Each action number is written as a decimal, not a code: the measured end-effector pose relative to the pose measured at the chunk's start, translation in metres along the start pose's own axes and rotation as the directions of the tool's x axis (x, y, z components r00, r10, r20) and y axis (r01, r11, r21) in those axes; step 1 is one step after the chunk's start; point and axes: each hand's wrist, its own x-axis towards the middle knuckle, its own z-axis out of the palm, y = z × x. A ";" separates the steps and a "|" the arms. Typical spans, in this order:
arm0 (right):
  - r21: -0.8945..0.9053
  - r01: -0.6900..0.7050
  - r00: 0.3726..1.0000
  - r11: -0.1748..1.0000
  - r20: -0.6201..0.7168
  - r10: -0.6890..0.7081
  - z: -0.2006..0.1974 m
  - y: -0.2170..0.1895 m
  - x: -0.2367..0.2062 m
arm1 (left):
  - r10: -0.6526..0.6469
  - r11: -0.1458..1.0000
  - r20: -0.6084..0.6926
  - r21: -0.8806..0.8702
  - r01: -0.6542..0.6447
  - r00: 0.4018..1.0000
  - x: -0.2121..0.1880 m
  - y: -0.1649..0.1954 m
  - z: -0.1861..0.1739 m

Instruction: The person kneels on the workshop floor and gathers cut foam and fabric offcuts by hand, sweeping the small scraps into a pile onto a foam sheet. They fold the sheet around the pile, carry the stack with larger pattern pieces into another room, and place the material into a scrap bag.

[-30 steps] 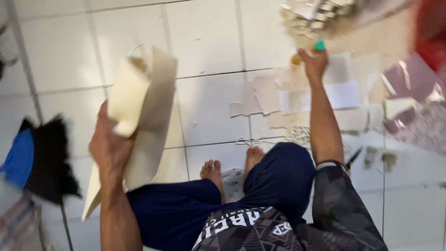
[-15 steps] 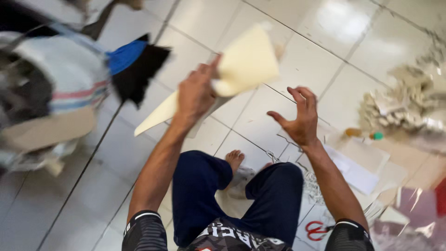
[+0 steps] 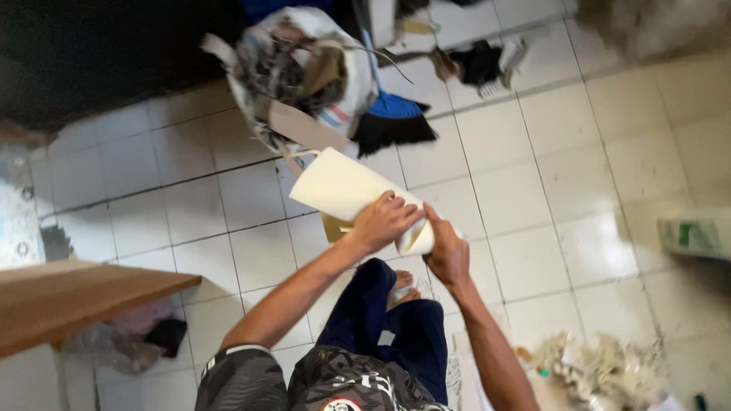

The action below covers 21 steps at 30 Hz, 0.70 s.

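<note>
A cream-coloured sheet (image 3: 346,190), stiff like thin foam or card, is curled into a loose roll and held above the white tiled floor (image 3: 563,152), just in front of the seated person's crossed legs in dark blue trousers (image 3: 396,327). The left hand (image 3: 384,221) lies over the top of the roll with its fingers curled down around it, seemingly to keep the curl from springing open, while the right hand (image 3: 448,255) grips the near open end, thumb against the rim, steadying it from below. Behind the sheet, on the far side, a white sack stuffed with scraps and cardboard (image 3: 301,72) stands close, a brown strip of card reaching nearly to the roll's far edge. A blue broom with black bristles (image 3: 396,122) lies just right of the sack. To the near left a wooden board (image 3: 76,297) juts in, with a crumpled bag beneath it. At the near right lies a heap of pale shredded scraps (image 3: 601,369).
</note>
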 end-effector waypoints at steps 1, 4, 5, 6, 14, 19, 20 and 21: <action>0.027 -0.021 0.999 0.999 0.039 0.019 -0.001 -0.018 0.014 | -0.061 0.998 -0.032 -0.018 0.061 0.998 -0.013 -0.001 -0.020; 0.085 -0.128 0.981 0.988 0.155 0.114 -0.004 -0.079 0.034 | -0.252 0.951 -0.327 0.092 0.296 0.911 -0.057 -0.003 -0.065; 0.096 -0.162 0.977 0.982 0.157 0.146 -0.001 -0.095 0.044 | -0.318 0.938 -0.343 0.021 0.345 0.884 -0.070 -0.006 -0.072; 0.109 -0.196 0.972 0.974 0.151 0.179 0.006 -0.110 0.061 | -0.374 0.922 -0.356 -0.044 0.384 0.856 -0.084 -0.015 -0.077; 0.216 -0.676 0.726 0.705 0.361 0.586 0.088 -0.169 0.215 | -0.943 0.193 0.047 -0.728 0.658 0.329 -0.182 -0.157 -0.022; 0.190 -0.662 0.738 0.725 0.331 0.588 0.166 -0.199 0.310 | -0.739 -0.186 0.579 -0.667 0.722 0.344 -0.194 -0.278 -0.014; 0.205 -0.691 0.713 0.693 0.345 0.610 0.181 -0.201 0.324 | -0.709 -0.118 0.520 -0.753 0.647 0.476 -0.196 -0.293 -0.018; 0.215 -0.717 0.689 0.663 0.359 0.629 0.194 -0.199 0.339 | -0.667 -0.062 0.446 -0.832 0.552 0.597 -0.193 -0.309 -0.022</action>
